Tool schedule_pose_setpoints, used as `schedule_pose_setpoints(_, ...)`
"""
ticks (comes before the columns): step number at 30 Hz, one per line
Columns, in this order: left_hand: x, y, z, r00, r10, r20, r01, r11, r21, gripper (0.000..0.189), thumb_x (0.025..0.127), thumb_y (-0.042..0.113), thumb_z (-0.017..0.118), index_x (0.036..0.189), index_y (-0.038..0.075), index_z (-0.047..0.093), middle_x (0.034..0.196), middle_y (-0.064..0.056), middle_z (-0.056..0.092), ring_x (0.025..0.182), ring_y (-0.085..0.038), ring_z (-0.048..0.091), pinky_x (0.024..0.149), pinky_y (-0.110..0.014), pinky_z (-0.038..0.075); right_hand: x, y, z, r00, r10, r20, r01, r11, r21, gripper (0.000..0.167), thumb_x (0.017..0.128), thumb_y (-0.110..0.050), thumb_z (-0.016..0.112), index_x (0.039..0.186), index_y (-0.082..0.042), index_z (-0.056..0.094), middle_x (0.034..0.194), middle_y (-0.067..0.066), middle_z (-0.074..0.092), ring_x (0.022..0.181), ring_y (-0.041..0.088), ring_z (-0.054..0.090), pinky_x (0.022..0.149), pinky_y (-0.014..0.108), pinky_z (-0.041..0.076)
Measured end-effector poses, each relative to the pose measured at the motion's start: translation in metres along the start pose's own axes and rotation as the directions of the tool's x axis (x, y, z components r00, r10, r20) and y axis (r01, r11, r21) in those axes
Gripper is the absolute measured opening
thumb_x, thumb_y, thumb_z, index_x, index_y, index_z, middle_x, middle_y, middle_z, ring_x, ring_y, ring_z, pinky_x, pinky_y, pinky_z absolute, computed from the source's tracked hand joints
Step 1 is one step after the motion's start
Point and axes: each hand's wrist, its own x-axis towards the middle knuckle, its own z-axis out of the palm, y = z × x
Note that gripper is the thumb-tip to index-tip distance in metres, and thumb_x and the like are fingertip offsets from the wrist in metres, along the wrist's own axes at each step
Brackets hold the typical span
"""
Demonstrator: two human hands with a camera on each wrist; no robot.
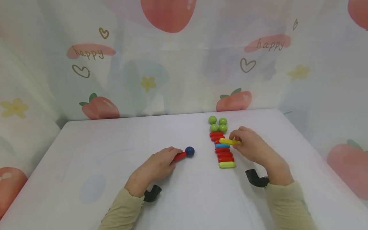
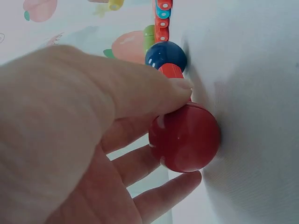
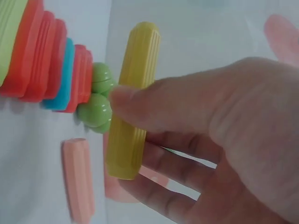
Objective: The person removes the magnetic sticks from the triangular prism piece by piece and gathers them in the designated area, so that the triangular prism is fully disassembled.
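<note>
My left hand (image 1: 159, 163) pinches a red rod (image 2: 172, 71) with a dark blue ball (image 1: 189, 151) at its far end. A red ball (image 2: 187, 137) sits at the near end, beside the left fingers in the left wrist view. Between thumb and fingers, my right hand (image 1: 251, 145) holds a yellow rod (image 3: 133, 100) over a column of rods. In that column lie several red rods (image 1: 225, 154), a blue rod (image 1: 222, 145) and a yellow-green rod (image 1: 227, 164) at the near end. The yellow rod partly covers one red rod in the head view.
Several green balls (image 1: 214, 127) sit just beyond the column's far end. A pinkish-orange rod (image 3: 78, 179) lies apart from the column in the right wrist view. Black curved pieces (image 1: 256, 179) stick out at both wrists. A printed curtain (image 1: 184, 64) hangs behind the white table (image 1: 184, 204).
</note>
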Motion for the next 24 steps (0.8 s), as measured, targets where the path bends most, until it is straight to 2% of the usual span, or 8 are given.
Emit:
schedule_pose_setpoints(5,0.000,0.002,0.000,0.999,-0.029,-0.023,0.030,0.998,0.048,0.041,0.093,0.006,0.066,0.133,0.011,0.058,0.126,-0.006,0.064,0.114,-0.024,0.062,0.099,-0.044,0.053,0.003,0.008,0.006,0.998,0.048,-0.036,-0.049,0.998,-0.026,0.025,0.086,-0.001,0.072,0.111,-0.003,0.067,0.103,0.014,0.060,0.097,0.030,0.057,0.081,0.043,0.060)
schedule_pose_setpoints(10,0.001,0.002,-0.001,0.992,-0.038,-0.118,0.055,0.988,0.141,0.033,0.090,0.006,0.070,0.122,0.010,0.066,0.115,-0.008,0.069,0.101,-0.025,0.064,0.087,-0.040,0.057,0.006,0.018,0.010,0.994,0.089,-0.068,-0.092,0.994,-0.055,0.024,0.087,-0.001,0.070,0.111,-0.002,0.068,0.105,0.018,0.060,0.100,0.034,0.056,0.083,0.046,0.059)
schedule_pose_setpoints(14,0.001,0.002,-0.001,0.982,-0.079,-0.173,0.109,0.978,0.176,0.025,0.088,0.009,0.073,0.113,0.011,0.071,0.106,-0.008,0.070,0.092,-0.023,0.063,0.078,-0.037,0.058,0.006,0.026,0.015,0.989,0.118,-0.091,-0.126,0.988,-0.084,0.023,0.087,0.000,0.068,0.109,-0.001,0.066,0.102,0.019,0.059,0.099,0.036,0.053,0.083,0.048,0.057)
schedule_pose_setpoints(24,0.000,0.002,-0.002,0.978,-0.094,-0.187,0.131,0.971,0.199,0.024,0.086,0.011,0.075,0.110,0.012,0.073,0.103,-0.007,0.070,0.089,-0.022,0.062,0.076,-0.035,0.058,0.008,0.037,0.026,0.972,0.211,-0.107,-0.221,0.970,-0.100,0.025,0.083,0.005,0.068,0.108,-0.001,0.065,0.115,0.025,0.054,0.108,0.043,0.047,0.087,0.053,0.054)
